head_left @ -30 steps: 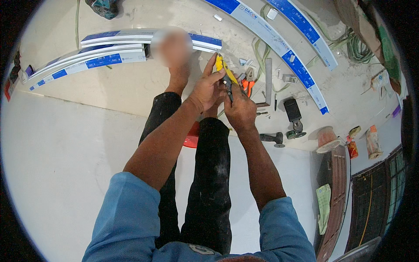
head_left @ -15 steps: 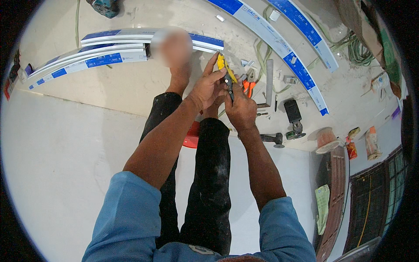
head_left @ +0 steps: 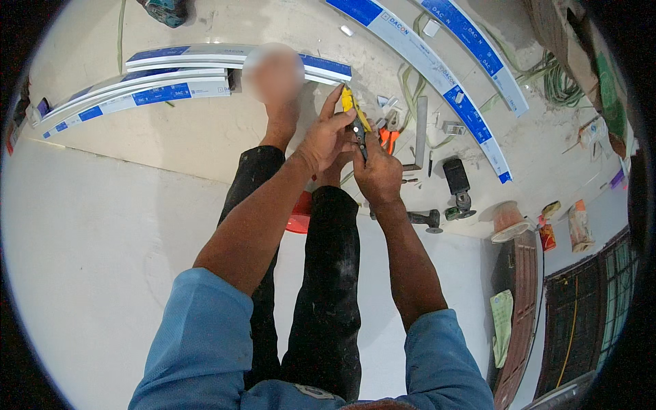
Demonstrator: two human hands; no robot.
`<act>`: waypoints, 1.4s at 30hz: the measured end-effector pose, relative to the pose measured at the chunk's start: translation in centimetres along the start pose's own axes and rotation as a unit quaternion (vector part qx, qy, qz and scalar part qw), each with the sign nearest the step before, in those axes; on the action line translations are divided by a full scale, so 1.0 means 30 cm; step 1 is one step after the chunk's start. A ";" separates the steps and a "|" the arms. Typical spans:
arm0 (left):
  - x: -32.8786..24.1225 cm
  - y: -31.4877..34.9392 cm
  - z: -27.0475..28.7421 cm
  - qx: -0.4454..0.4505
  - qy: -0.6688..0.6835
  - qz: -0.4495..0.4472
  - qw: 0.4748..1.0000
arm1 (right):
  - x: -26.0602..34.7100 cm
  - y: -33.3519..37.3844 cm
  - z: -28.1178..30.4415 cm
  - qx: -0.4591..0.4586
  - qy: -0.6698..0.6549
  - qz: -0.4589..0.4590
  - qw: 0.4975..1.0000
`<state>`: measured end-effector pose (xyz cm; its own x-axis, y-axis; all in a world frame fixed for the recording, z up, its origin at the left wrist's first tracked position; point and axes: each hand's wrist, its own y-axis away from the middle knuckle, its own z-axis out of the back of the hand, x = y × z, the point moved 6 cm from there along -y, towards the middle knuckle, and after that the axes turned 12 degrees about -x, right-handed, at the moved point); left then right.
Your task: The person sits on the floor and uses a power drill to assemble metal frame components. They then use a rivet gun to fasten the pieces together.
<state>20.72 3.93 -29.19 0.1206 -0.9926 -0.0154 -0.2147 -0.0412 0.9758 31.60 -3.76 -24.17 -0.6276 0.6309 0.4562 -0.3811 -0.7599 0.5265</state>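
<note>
My right hand is closed round the dark handle of a yellow-and-black hand tool, whose exact kind I cannot make out. My left hand pinches the tool's other side, its index finger stretched up along the yellow part. The tool's tip is at the right end of a stack of long profile strips with blue-and-white film. A blurred foot rests on that stack. More filmed strips lie against it on the left.
Long filmed profiles lie to the right. Orange-handled pliers, a metal square, an angle grinder and another power tool are on the floor. A red container stands between my legs, and coiled cable lies far right.
Both hands keep nearly the same hold on the yellow-and-black hand tool at the strip end. Only a slight shift of the view shows.
</note>
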 end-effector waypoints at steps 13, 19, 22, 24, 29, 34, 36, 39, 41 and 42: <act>0.030 0.014 0.008 0.003 0.007 -0.007 1.000 | -0.006 0.020 0.038 -0.056 -0.028 0.016 0.998; 0.020 0.030 0.001 -0.029 0.030 -0.012 0.999 | -0.008 0.019 0.039 -0.064 -0.032 0.034 0.997; 0.019 0.030 -0.001 -0.021 0.033 -0.010 0.999 | -0.009 0.019 0.045 -0.050 -0.031 0.034 0.998; 0.021 0.035 -0.001 -0.030 0.027 -0.009 0.999 | -0.012 0.020 0.043 -0.031 -0.029 0.035 0.998; 0.018 0.040 -0.008 -0.033 0.027 -0.016 0.999 | -0.019 0.021 0.038 -0.011 -0.030 0.034 0.999; 0.011 0.045 -0.015 -0.035 0.036 -0.021 0.999 | -0.014 0.010 0.042 -0.050 -0.029 0.058 0.997; 0.009 0.042 -0.010 -0.040 0.033 -0.021 0.998 | -0.011 0.009 0.044 -0.070 -0.028 0.072 0.995; 0.011 0.030 -0.001 -0.038 0.024 -0.029 0.999 | -0.013 0.009 0.037 -0.067 -0.027 0.065 0.995; 0.011 0.016 0.006 -0.025 0.026 -0.037 0.999 | -0.016 0.007 0.030 -0.049 -0.027 0.053 0.997; 0.008 0.013 0.004 -0.017 0.026 -0.040 0.999 | -0.021 0.006 0.027 -0.039 -0.025 0.047 0.998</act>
<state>20.55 3.67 -28.85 0.1862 -0.9790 -0.0833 -0.1687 -0.1154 0.9789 32.47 -4.15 -23.79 -0.6288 0.5613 0.5381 -0.3743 -0.8251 0.4233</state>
